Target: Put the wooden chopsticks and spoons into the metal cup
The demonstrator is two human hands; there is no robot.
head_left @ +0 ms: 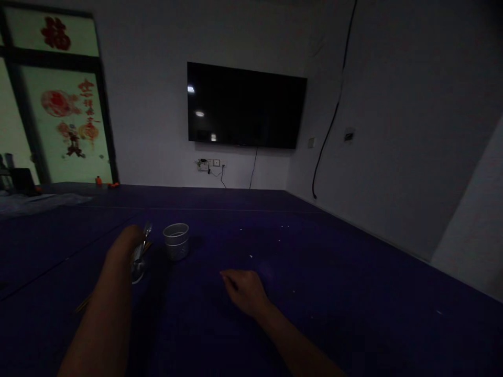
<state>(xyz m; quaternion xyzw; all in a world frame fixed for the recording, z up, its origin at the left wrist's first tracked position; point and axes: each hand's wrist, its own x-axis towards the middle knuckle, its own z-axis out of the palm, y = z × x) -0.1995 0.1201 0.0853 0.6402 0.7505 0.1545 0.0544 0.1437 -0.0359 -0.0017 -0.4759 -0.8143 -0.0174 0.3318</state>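
Note:
On the left, my left hand reaches over a small group of cutlery. A shiny metal spoon and what looks like a fork show beside it. Thin wooden chopsticks pass under my left forearm. The fingers of this hand are hidden, so its grip does not show. Just to its right stands an upright, grey, cup-shaped holder with a wide rim and a patterned lower wall. My right hand rests at the middle of the table, its fingers curled in and nothing visible in them.
The dark blue-purple table bears small white scraps. Clear plastic sheeting lies at the far left, with small orange items by the door. A television hangs on the back wall; a black cable runs down the right wall.

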